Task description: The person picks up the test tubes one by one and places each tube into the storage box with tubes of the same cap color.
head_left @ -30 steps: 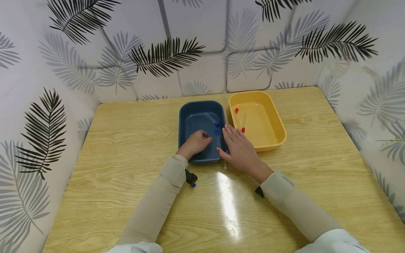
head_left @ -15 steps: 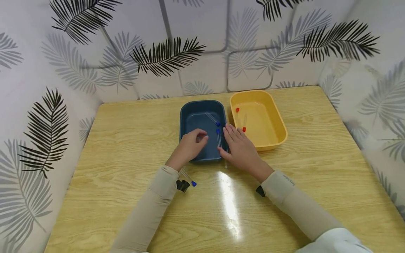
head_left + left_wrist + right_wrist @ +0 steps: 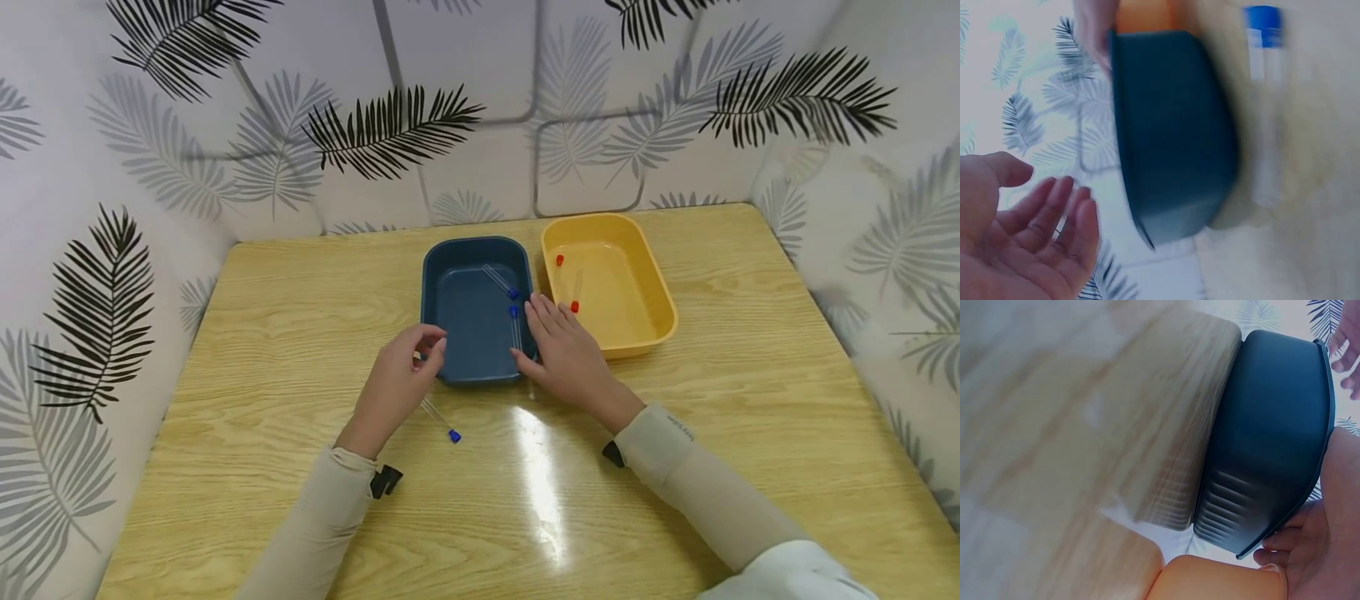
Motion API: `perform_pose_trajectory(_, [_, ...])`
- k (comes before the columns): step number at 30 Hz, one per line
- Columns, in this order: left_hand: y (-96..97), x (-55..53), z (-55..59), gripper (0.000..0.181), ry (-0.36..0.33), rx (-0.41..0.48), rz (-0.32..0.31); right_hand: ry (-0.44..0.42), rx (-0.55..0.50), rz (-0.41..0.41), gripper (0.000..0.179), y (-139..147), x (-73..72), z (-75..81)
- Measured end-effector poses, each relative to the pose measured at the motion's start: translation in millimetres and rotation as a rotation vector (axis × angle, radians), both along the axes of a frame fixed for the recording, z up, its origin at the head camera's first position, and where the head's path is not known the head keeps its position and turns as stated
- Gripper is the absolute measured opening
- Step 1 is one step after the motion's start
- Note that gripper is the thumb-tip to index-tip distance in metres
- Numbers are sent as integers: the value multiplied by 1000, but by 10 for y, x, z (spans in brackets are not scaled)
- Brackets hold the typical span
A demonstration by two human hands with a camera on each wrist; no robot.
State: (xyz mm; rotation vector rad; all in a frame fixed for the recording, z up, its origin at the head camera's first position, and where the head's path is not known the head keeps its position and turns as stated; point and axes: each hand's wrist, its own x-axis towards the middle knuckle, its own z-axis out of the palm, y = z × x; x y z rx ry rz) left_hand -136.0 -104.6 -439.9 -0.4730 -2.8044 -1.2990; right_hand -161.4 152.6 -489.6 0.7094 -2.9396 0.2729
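My left hand [image 3: 401,379] hovers by the left front corner of the dark blue tray [image 3: 474,243], fingers loosely bent; the left wrist view shows the hand [image 3: 1041,234] holding nothing. Two clear test tubes with blue caps lie in this tray, one tube [image 3: 497,279] towards the back and another tube [image 3: 516,329] near its right wall. A third blue-capped test tube [image 3: 441,422] lies on the table below my left hand. My right hand [image 3: 570,354] rests on the blue tray's right rim with straight fingers, partly hiding that edge.
A yellow tray [image 3: 656,287] stands right of the blue one, with two red-capped test tubes [image 3: 576,293] at its left side. Both trays sit near the back of the wooden table [image 3: 315,333]. A leaf-patterned wall [image 3: 480,167] rises behind it.
My left hand has drawn back out of the blue tray, to the left and towards me. This uncovers the blue-capped test tube on the table. My right hand has stayed at the rim.
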Motion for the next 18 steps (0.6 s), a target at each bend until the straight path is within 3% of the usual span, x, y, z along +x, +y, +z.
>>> perform_pose_trajectory(4, [-131, 79, -95, 23, 58, 3, -14, 0, -4, 3, 75, 2, 5, 8])
perform_pose_trajectory(10, [-283, 197, -144, 23, 194, -72, -172, -1, -13, 5, 74, 5, 5, 7])
perform_pose_trajectory(16, [-370, 282, -227, 23, 185, -139, -278, -7, -11, 3, 75, 10, -10, -20])
perform_pose_trajectory(18, [-394, 299, -273, 22, 209, -155, -300, -10, -6, 3, 75, 11, -14, -29])
